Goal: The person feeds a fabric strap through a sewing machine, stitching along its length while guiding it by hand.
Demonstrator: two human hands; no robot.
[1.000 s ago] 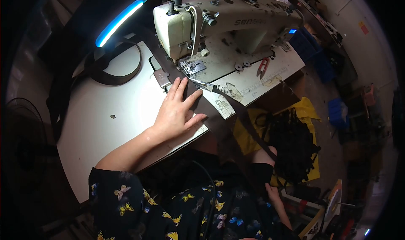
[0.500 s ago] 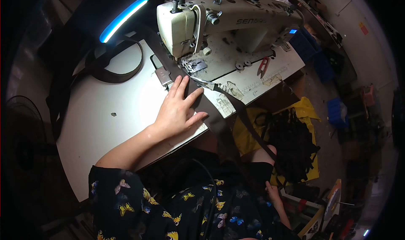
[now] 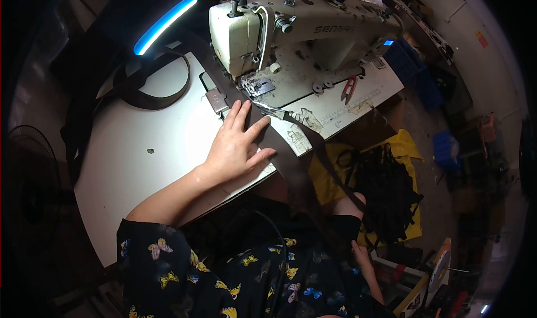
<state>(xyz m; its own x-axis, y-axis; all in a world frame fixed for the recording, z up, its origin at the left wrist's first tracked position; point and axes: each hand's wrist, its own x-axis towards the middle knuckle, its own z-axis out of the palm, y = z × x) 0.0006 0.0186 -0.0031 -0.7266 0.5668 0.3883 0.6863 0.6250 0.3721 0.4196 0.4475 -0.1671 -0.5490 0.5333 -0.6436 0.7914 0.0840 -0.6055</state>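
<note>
My left hand (image 3: 238, 142) lies flat with its fingers spread on a wide dark brown fabric strip (image 3: 285, 153), just in front of the presser foot of the sewing machine (image 3: 235, 46). The strip runs under the needle area and hangs over the table edge towards my lap. A narrower dark strip (image 3: 321, 153) leads into a pointed metal folder (image 3: 268, 108) beside my fingertips. Left of the foot sits a small metal block (image 3: 216, 101). Low by my thigh is my right hand (image 3: 362, 255), near the hanging narrow strip; its fingers are too small and dim to read.
Red-handled thread snips (image 3: 349, 88) and two small bobbins (image 3: 323, 87) lie on the white table (image 3: 128, 167). A lit lamp (image 3: 168, 24) hangs at upper left. Looped dark strip (image 3: 151, 101) rests at left. On yellow cloth (image 3: 411, 144) below sits a dark strap pile (image 3: 389, 189).
The wide strip hanging past the table edge has shifted slightly and catches more light. My left hand stays in the same place, and my right hand has hardly moved.
</note>
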